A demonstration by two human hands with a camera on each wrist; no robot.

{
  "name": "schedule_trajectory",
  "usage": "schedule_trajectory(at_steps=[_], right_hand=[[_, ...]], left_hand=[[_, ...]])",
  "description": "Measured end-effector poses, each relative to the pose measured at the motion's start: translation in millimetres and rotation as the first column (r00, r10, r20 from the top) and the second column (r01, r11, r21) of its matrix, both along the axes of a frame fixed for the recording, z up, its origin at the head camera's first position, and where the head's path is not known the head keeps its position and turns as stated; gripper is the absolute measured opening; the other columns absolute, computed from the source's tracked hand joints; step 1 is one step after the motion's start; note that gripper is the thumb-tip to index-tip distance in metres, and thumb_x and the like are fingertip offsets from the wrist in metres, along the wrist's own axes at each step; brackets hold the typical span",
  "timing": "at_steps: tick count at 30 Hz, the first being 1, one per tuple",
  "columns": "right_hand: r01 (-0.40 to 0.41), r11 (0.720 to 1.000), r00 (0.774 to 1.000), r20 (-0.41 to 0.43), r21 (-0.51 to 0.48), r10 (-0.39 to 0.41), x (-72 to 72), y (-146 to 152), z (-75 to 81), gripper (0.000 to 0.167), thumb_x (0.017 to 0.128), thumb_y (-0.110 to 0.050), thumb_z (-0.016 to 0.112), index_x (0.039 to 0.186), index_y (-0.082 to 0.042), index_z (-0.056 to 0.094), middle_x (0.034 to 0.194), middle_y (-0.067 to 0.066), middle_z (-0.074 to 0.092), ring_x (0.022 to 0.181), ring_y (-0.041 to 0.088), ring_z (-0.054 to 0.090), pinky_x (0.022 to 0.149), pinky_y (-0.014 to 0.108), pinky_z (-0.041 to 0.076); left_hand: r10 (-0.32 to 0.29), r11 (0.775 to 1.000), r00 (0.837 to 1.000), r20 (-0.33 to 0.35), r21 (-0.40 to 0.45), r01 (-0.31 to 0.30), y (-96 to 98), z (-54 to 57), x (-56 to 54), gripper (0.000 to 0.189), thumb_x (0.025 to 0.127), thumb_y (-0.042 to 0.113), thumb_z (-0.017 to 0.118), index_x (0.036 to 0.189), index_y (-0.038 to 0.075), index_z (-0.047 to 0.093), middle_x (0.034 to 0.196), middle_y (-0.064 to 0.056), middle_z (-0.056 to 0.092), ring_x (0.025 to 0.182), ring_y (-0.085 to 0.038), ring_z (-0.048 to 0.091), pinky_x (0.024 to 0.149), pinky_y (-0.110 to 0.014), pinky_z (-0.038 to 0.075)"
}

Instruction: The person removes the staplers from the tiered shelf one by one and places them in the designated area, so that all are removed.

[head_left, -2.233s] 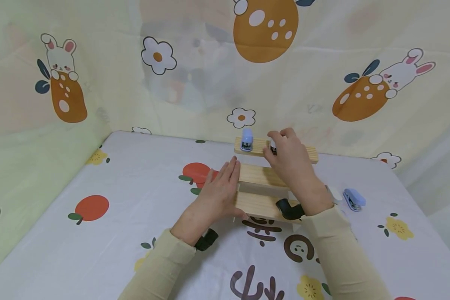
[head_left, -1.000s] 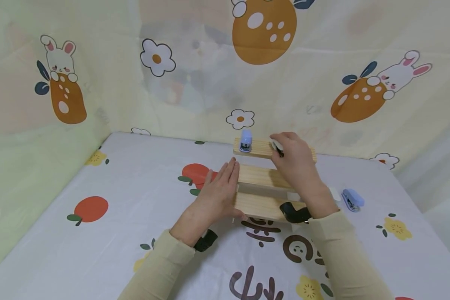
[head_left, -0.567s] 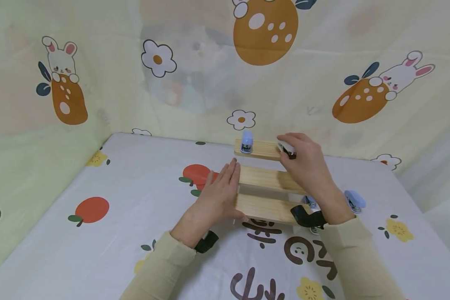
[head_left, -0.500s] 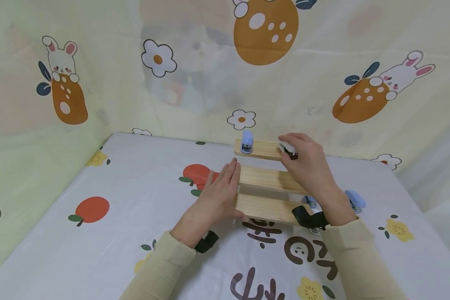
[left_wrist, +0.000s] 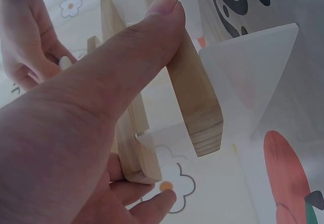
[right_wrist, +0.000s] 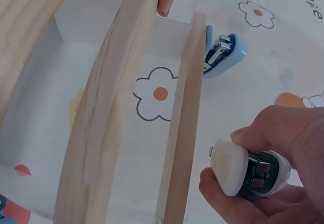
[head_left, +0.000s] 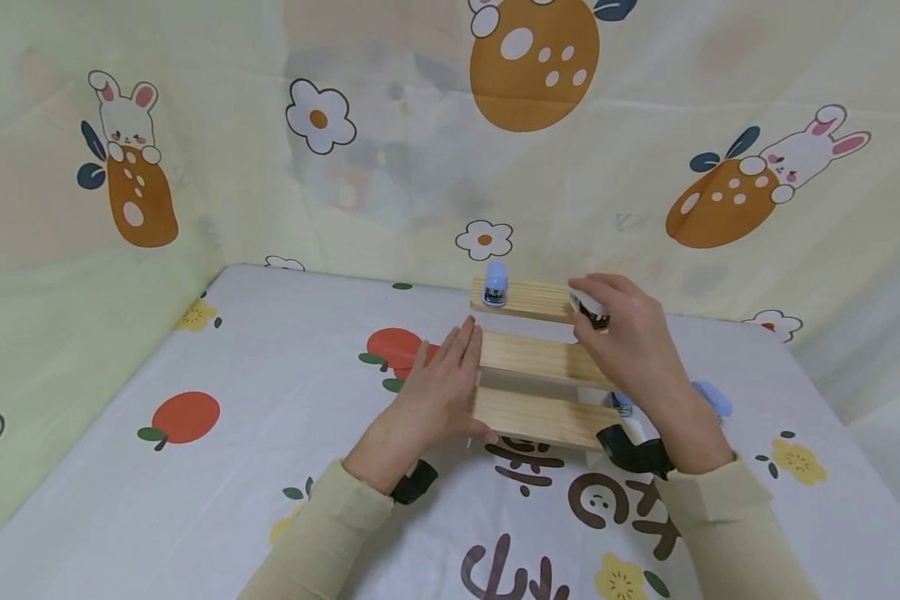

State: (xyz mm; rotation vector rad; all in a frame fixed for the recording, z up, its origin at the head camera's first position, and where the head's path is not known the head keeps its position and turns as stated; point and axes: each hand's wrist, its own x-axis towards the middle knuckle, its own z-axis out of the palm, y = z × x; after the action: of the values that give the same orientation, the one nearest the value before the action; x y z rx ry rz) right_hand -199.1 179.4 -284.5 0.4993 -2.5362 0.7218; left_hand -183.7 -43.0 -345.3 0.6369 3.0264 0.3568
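Note:
A three-tier wooden rack (head_left: pixel 536 417) with translucent side panels stands on the patterned cloth. My left hand (head_left: pixel 431 387) lies along its left end with fingers extended. In the left wrist view, the thumb (left_wrist: pixel 164 19) rests across the front plank while other fingers touch the middle plank's end. With thumb and fingers, my right hand (head_left: pixel 633 333) grips a white stapler (right_wrist: pixel 230 168) at the right part of the back plank (head_left: pixel 528 302). The stapler is tilted, its dark metal inside showing; the hand covers part of it. A light blue stapler (head_left: pixel 496 283) stands on that plank's left end.
Another blue stapler (head_left: pixel 712 398) lies right of the rack, partly behind my right forearm. One more blue stapler (head_left: pixel 621 404) shows beside the rack's right end, near the black wrist strap (head_left: pixel 633 450). A printed cloth wall (head_left: pixel 390 192) rises behind the table.
My right hand has moved right along the back plank with the white stapler, which has turned and tilted. The left hand stays in place. A blue stapler by the rack's right end has come into view.

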Motion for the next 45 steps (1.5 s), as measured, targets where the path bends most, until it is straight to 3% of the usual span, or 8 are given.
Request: schedule_trajectory(at_steps=[10, 14, 17, 19, 24, 34, 45], right_hand=[[0.006, 1.0, 0.996, -0.087, 0.005, -0.005, 11.1, 7.8, -2.7, 0.04, 0.087, 0.003, 0.066, 0.127, 0.003, 0.064, 0.129, 0.026, 0.06, 0.1, 0.038, 0.063, 0.072, 0.049, 0.057], [0.009, 1.0, 0.994, -0.113, 0.015, -0.007, 14.8, 10.7, -5.5, 0.039, 0.086, 0.003, 0.067, 0.125, 0.002, 0.065, 0.125, 0.025, 0.062, 0.093, 0.034, 0.064, 0.07, 0.024, 0.052], [0.017, 1.0, 0.991, -0.136, 0.009, -0.016, 17.8, 14.0, -8.7, 0.038, 0.085, 0.003, 0.067, 0.123, 0.003, 0.066, 0.122, 0.023, 0.062, 0.091, 0.032, 0.065, 0.072, 0.002, 0.038], [0.023, 1.0, 0.989, -0.149, 0.002, -0.023, 20.4, 16.7, -11.3, 0.037, 0.085, 0.003, 0.067, 0.122, 0.003, 0.066, 0.122, 0.022, 0.063, 0.091, 0.032, 0.065, 0.074, -0.004, 0.03], [0.043, 0.999, 0.983, -0.177, -0.001, -0.042, 26.8, 23.0, -16.9, 0.037, 0.084, 0.003, 0.067, 0.121, 0.003, 0.067, 0.121, 0.022, 0.063, 0.092, 0.033, 0.065, 0.075, -0.004, 0.029], [0.079, 0.997, 0.986, -0.143, -0.016, -0.08, 42.3, 32.3, -23.3, 0.043, 0.081, 0.005, 0.07, 0.124, 0.002, 0.066, 0.125, 0.022, 0.062, 0.096, 0.034, 0.063, 0.077, -0.007, 0.027], [0.127, 0.992, 0.987, -0.098, -0.015, -0.128, 48.9, 45.7, -26.9, 0.04, 0.083, 0.004, 0.069, 0.123, 0.003, 0.066, 0.125, 0.023, 0.061, 0.101, 0.036, 0.061, 0.076, -0.005, 0.028]], left_hand=[[-0.005, 1.0, 1.0, 0.004, 0.001, 0.005, -0.9, -0.2, -0.4, 0.139, 0.061, 0.057, 0.089, 0.159, 0.004, 0.007, 0.169, -0.01, 0.005, 0.155, -0.026, 0.016, 0.122, -0.055, 0.021], [-0.004, 1.0, 1.0, 0.005, -0.003, 0.004, -1.2, -0.3, -0.3, 0.139, 0.062, 0.058, 0.089, 0.159, 0.004, 0.006, 0.169, -0.01, 0.005, 0.155, -0.026, 0.015, 0.123, -0.055, 0.021], [-0.004, 1.0, 1.0, 0.006, -0.004, 0.004, -0.9, -0.3, -0.2, 0.139, 0.062, 0.058, 0.089, 0.159, 0.004, 0.006, 0.169, -0.01, 0.004, 0.155, -0.026, 0.015, 0.122, -0.055, 0.021], [-0.005, 1.0, 1.0, 0.004, -0.006, 0.005, -0.8, -0.4, -0.3, 0.139, 0.062, 0.058, 0.089, 0.159, 0.004, 0.006, 0.169, -0.01, 0.004, 0.155, -0.026, 0.015, 0.123, -0.055, 0.021], [-0.002, 1.0, 1.0, 0.005, -0.014, 0.002, -0.8, -0.6, -0.7, 0.139, 0.062, 0.058, 0.088, 0.159, 0.005, 0.006, 0.169, -0.009, 0.004, 0.155, -0.026, 0.014, 0.123, -0.054, 0.02], [0.003, 1.0, 1.0, 0.013, -0.013, -0.002, 0.5, -1.8, -1.8, 0.139, 0.062, 0.058, 0.088, 0.159, 0.005, 0.005, 0.169, -0.009, 0.004, 0.155, -0.025, 0.015, 0.123, -0.054, 0.019], [-0.003, 1.0, 1.0, 0.013, -0.007, 0.003, -0.5, -0.6, -0.6, 0.139, 0.062, 0.057, 0.089, 0.159, 0.004, 0.005, 0.169, -0.01, 0.004, 0.155, -0.026, 0.015, 0.123, -0.055, 0.019]])
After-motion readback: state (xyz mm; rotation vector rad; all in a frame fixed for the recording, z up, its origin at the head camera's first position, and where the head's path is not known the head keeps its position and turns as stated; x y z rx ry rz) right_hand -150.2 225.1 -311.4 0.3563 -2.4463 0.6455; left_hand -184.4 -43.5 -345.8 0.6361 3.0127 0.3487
